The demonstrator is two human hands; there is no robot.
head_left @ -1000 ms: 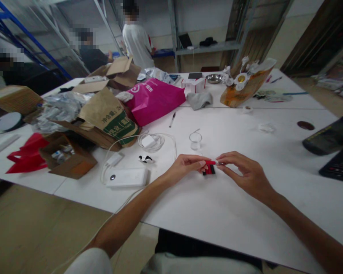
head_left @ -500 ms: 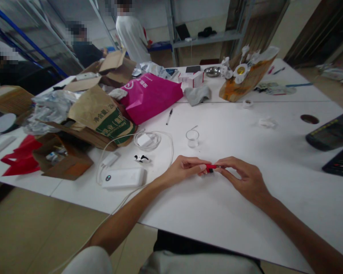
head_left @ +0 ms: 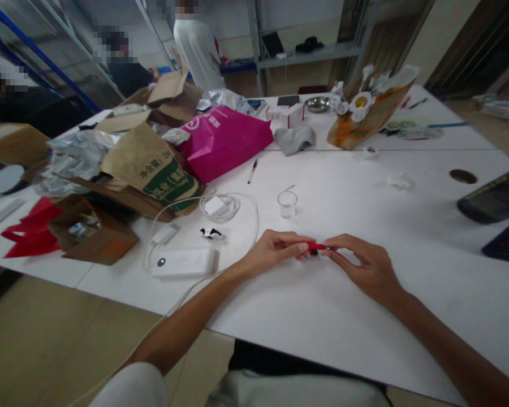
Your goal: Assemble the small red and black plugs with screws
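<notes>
A small red object (head_left: 316, 246) with a black part below it and a thin metal end is held just above the white table, between my two hands. My left hand (head_left: 275, 251) pinches its red body from the left between thumb and fingers. From the right, my right hand (head_left: 369, 268) has its thumb and forefinger closed at the metal end. The fingers cover much of the piece, so its exact kind is hidden. Beyond the hands stands a small clear cup (head_left: 287, 204) with a thin stick or wire at its rim.
To the left lie a white power bank (head_left: 184, 263), a coiled white cable (head_left: 237, 206) and a small black-and-white item (head_left: 211, 233). A pen (head_left: 253, 171), a magenta bag (head_left: 229, 141) and cardboard boxes (head_left: 95, 237) sit farther off. Dark devices (head_left: 496, 195) stand at right. People are in the background.
The view has shifted very slightly. Both hands keep the same grip on the red object, and nothing else has visibly moved.
</notes>
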